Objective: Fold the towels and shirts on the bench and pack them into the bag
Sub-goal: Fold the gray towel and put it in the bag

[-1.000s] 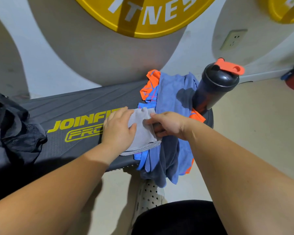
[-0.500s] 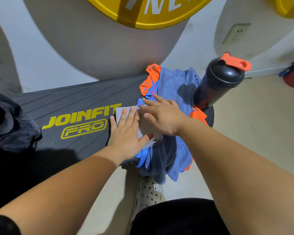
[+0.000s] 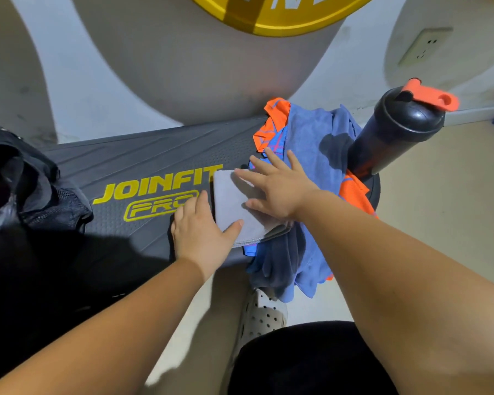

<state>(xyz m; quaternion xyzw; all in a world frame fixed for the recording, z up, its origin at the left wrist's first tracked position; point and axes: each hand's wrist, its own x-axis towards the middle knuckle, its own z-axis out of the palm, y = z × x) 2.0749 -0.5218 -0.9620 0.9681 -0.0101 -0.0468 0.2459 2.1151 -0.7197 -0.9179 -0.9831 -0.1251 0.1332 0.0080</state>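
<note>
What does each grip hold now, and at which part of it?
Nothing is held. Both lie flat with straight fingers on the folded grey towel: the left grip at its near left edge, the right grip on its right side.

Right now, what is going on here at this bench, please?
A person is folding a small grey towel on the black bench. The right hand lies flat on it with fingers spread, and the left hand rests at its near left edge, thumb on the cloth. To the right, a blue towel and an orange shirt lie unfolded in a pile beside a black bottle. The black bag waits at the left end.
</note>
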